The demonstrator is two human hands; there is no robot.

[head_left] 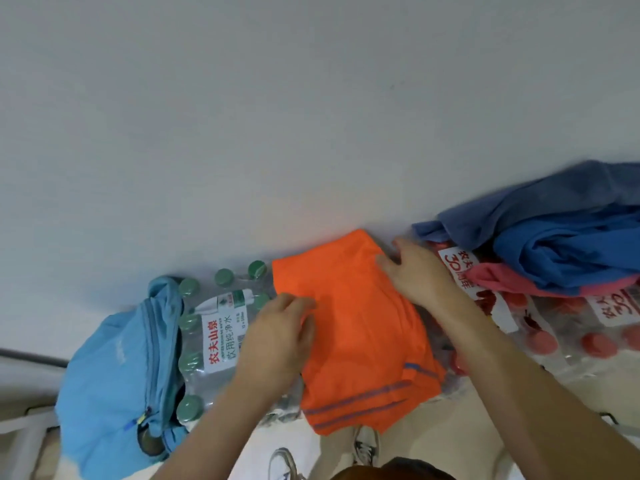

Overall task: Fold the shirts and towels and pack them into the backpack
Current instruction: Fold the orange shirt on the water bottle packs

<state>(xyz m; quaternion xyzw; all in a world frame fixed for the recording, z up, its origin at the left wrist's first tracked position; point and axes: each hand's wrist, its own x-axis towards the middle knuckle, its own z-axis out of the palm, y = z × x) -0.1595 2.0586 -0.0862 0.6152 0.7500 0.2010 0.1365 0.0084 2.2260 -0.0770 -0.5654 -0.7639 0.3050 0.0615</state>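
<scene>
smooth orange shirt (pixel 356 327), folded rectangle, lies on shrink-wrapped bottle packs. left hand (pixel 277 337) pinches its edge; right hand (pixel 415 271) presses flat, fingers spread. green-cap pack (pixel 221 334) label: 农夫山泉. light-blue backpack (pixel 107 372) at left.

Both bare forearms enter from the bottom edge and angle up toward centre frame. Left hand (pixel 277 336), centre-left: back of hand up, wrist straight, fingers curled round the left edge of the orange shirt (pixel 360 327). Right hand (pixel 417 273), above and right of centre: palm down, fingers spread at the shirt's upper right corner, thumb on the cloth. Grip versus flat press not resolvable.
</scene>
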